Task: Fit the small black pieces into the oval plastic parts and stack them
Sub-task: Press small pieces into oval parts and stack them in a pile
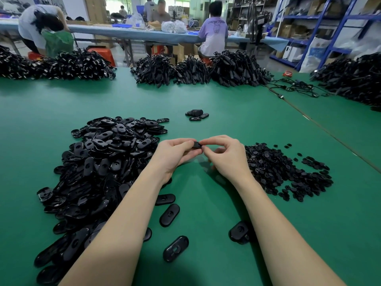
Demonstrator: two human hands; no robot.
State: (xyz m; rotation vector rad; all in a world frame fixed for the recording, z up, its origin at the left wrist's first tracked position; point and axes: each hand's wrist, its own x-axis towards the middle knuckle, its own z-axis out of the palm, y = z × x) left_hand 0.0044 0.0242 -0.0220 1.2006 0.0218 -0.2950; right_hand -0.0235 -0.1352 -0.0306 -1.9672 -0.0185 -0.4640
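My left hand point(175, 154) and my right hand point(225, 154) meet above the green table point(206, 182), both pinching one black oval part point(197, 144) between the fingertips. Most of that part is hidden by my fingers, and I cannot tell whether a small piece sits in it. A big heap of black oval parts point(103, 162) lies to the left of my left arm. A flatter heap of small black pieces point(282, 172) lies to the right of my right hand. Farther back in the middle sits a short stack of oval parts point(195, 113).
Loose oval parts point(169, 215) point(175, 248) point(239, 232) lie between my forearms near the front edge. Piles of black cables point(195, 71) line the far side of the table, with more at the right point(350, 79). People work at a bench behind.
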